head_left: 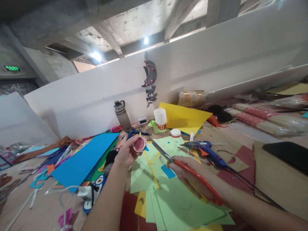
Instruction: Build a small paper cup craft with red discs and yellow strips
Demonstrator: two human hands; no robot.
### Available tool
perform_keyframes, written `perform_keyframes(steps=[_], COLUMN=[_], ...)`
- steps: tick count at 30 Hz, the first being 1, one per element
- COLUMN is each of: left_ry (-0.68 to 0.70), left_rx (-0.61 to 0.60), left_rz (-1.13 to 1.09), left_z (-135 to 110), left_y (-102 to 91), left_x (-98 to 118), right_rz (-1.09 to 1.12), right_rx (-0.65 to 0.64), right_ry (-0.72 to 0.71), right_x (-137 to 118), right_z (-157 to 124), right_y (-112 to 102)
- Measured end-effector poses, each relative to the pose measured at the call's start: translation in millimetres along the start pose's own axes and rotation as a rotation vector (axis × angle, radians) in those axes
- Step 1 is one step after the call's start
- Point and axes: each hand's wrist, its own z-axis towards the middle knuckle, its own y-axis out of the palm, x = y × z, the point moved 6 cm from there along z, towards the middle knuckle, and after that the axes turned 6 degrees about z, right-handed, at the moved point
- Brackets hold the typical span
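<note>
My left hand (127, 153) is closed round a small paper cup (140, 144) with a red glittery inside, holding it tilted above the table. My right hand (190, 175) grips the red handles of a pair of scissors (179, 165). Their blades are closed and point up-left toward the cup, stopping just short of it. Below both hands lie several light green paper sheets (173, 199) with yellow strips and a small blue piece on them.
A blue glue gun (207, 150) with its cord lies right of the scissors. A blue sheet (84, 160) and paper scraps cover the left. At the back stand a water bottle (122, 115), a cup stack (160, 118), yellow paper (185, 118) and a white wall.
</note>
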Motion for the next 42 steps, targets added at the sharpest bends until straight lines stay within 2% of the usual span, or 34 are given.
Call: perform_keyframes(steps=[7,12,16,21,26,42], left_ry=[0.043,0.117,0.129,0.133,0.141,0.157], left_rx=[-0.016,-0.120,-0.176,-0.204,-0.241,-0.363], left_rz=[-0.054,-0.108,-0.116,-0.146,-0.134,-0.102], left_z=[4,0,-5,-8,-8,-9], left_y=[-3.4,8.9,20.8,30.6,37.4,48.0], left_x=[-2,-1,-2,-8,-15,-27], right_rz=[0.157,0.332,0.294,0.359,0.291,0.351], right_rx=[0.036,0.086,0.014,0.115,0.089,0.120], right_ry=[-0.050,-0.117,-0.191,-0.198,-0.226,-0.212], right_x=[9,15,9,13,10,13], right_z=[7,13,13,11,8,10], right_y=[0,1,5,2,5,1])
